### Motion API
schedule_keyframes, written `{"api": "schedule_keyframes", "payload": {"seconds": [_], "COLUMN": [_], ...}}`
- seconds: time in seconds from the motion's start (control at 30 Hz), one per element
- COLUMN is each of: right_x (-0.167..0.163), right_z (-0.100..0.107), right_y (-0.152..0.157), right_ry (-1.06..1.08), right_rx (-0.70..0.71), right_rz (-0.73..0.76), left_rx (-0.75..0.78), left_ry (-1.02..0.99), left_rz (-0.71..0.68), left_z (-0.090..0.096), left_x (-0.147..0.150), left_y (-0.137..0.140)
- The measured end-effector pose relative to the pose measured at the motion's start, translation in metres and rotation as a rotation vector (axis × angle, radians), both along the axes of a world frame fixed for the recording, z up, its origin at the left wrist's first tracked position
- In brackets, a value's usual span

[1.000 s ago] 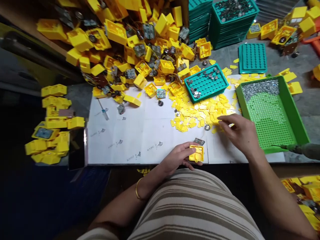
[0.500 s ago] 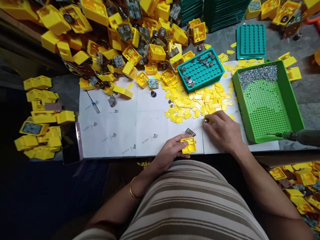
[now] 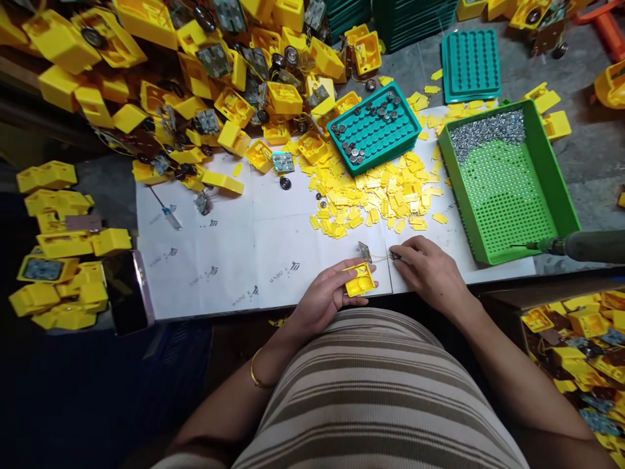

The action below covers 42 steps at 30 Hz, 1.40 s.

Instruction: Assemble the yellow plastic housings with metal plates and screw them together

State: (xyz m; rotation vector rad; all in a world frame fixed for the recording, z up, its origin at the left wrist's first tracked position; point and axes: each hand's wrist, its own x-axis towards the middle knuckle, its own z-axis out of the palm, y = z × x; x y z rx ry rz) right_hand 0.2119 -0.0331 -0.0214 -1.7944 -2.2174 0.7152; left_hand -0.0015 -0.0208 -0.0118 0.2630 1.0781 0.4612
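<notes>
My left hand [image 3: 326, 291] is closed on a small yellow plastic housing [image 3: 360, 280], its hollow side turned up. A small grey circuit board [image 3: 364, 251] sits just past the housing's far edge, with thin wires running from it. My right hand [image 3: 430, 268] pinches a small round dark speaker [image 3: 394, 255] at the end of those wires, to the right of the housing. The wires look stretched between the speaker and the housing. White paper [image 3: 303, 228] covers the table under both hands.
Beyond my hands lie scattered yellow plastic pieces [image 3: 385, 189] and a teal tray [image 3: 375, 130] with button cells. A green basket [image 3: 508, 254] of screws stands right, a power screwdriver [image 3: 586, 247] over its edge. Left are a screwdriver [image 3: 170, 217], a phone [image 3: 127, 293] and heaped yellow housings [image 3: 234, 107].
The view has shifted a little. My right hand has come slightly nearer to me with the speaker, and the circuit board has tipped more upright. The left hand still holds the housing, now slightly tilted.
</notes>
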Motion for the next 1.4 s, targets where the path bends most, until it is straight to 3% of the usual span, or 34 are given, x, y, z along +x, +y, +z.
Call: {"api": "schedule_keyframes", "payload": {"seconds": [0.33,0.47,0.57,0.7,0.83,1.03,1.4], "right_x": [0.005,0.006,0.009,0.008,-0.002,-0.01,-0.01], "right_z": [0.004,-0.001,-0.007,-0.007,0.005,0.012,0.018], "right_y": [0.007,0.006,0.006,0.005,0.002,-0.001,0.001], "right_ry": [0.016,0.035,0.162,0.489,0.666,0.639,0.445], "right_rx": [-0.07,-0.035,0.007,0.027,-0.015,0.055,-0.006], "right_rz": [0.007,-0.062,-0.148,-0.285,-0.266,-0.196,-0.147], "left_rx": [-0.137,-0.172,-0.114,-0.004,0.062,0.14,0.273], "left_ry": [-0.086,-0.125,-0.142,-0.148,-0.179,-0.17,-0.111], "left_rz": [0.048,0.041,0.071,0.142,0.213,0.129,0.047], "left_z": [0.002,0.002,0.0,-0.004,-0.007,-0.009,-0.012], "left_x": [0.005,0.006,0.008,0.015,0.023,0.024,0.028], "left_y": [0.005,0.006,0.006,0.005,0.006,0.012,0.012]}}
